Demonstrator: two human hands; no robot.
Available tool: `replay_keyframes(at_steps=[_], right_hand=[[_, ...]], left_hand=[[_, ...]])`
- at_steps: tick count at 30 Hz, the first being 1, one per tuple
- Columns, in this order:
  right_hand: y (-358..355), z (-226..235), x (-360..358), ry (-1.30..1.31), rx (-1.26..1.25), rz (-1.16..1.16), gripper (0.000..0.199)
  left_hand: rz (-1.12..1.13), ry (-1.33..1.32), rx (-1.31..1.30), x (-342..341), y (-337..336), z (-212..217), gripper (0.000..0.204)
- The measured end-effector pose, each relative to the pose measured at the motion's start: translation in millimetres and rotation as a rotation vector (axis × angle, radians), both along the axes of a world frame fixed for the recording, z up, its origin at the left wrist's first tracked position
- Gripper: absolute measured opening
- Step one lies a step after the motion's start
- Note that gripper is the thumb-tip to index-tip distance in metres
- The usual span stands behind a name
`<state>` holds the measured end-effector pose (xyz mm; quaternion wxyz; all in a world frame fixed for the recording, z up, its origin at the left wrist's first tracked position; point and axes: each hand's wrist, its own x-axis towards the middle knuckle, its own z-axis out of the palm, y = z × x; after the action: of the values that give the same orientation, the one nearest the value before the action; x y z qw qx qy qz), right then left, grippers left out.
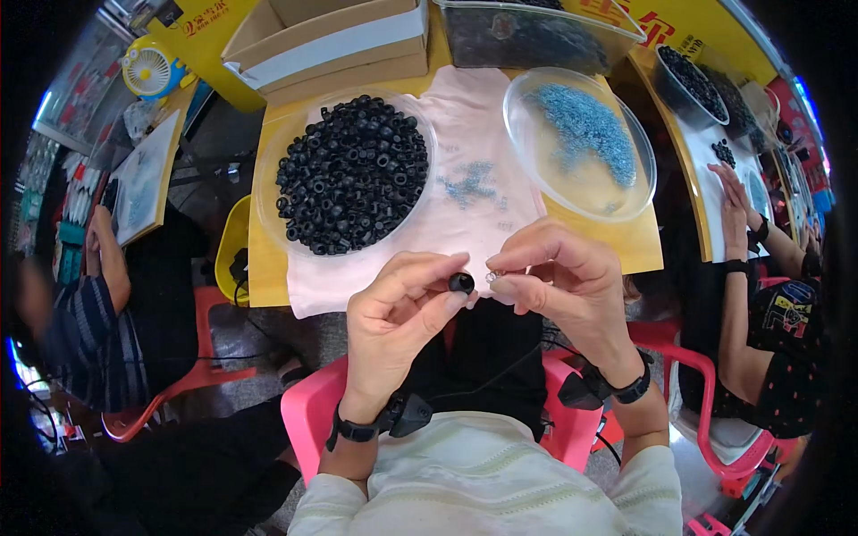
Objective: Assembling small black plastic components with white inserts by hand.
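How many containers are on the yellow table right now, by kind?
Round clear dishes: 2, one with black rings, one with blue bits
Cardboard box: 1
Clear rectangular bin: 1
Total: 4

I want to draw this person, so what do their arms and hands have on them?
Both hands, the left hand and the right hand, are bare, with no gloves or rings showing. Each wrist wears a black strap with a small black box clipped to it, and thin black cables run from them. The sleeves are pale cream with a knitted pattern and cover the upper arms.
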<state>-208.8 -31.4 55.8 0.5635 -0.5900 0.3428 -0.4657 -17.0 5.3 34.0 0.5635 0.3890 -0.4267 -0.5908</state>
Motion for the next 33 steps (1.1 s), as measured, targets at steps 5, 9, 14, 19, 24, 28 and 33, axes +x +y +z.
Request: replay_keyframes(at_steps=[5,9,14,19,24,28,33], right_hand=[[0,0,-1,0.001,-0.053,0.025,0.017],[-1,-1,1,0.051,-0.075,0.029,0.016],[-5,-8,0,0.136,-0.233,0.016,0.020],[-6,-15,6,0.370,-0.601,-0.088,0.029],[-11,-25,10,0.523,-0.787,-0.116,0.033],[-19,-24,14,0.500,-0.689,-0.046,0.031],[-37,-17,30,0.454,-0.524,-0.014,0.021]], left_hand=[[-0.045,0.124,0.002,-2,1,-1,0.027],[-0.062,0.179,-0.004,-6,1,-2,0.026],[-0.081,0.212,0.054,-5,-2,-2,0.026],[-0.107,0.285,0.183,2,-4,-15,0.025],[-0.131,0.471,0.276,-1,-11,-31,0.024],[-0.194,0.578,0.270,6,-17,-51,0.024],[-0.251,0.672,0.199,20,-24,-71,0.021]])
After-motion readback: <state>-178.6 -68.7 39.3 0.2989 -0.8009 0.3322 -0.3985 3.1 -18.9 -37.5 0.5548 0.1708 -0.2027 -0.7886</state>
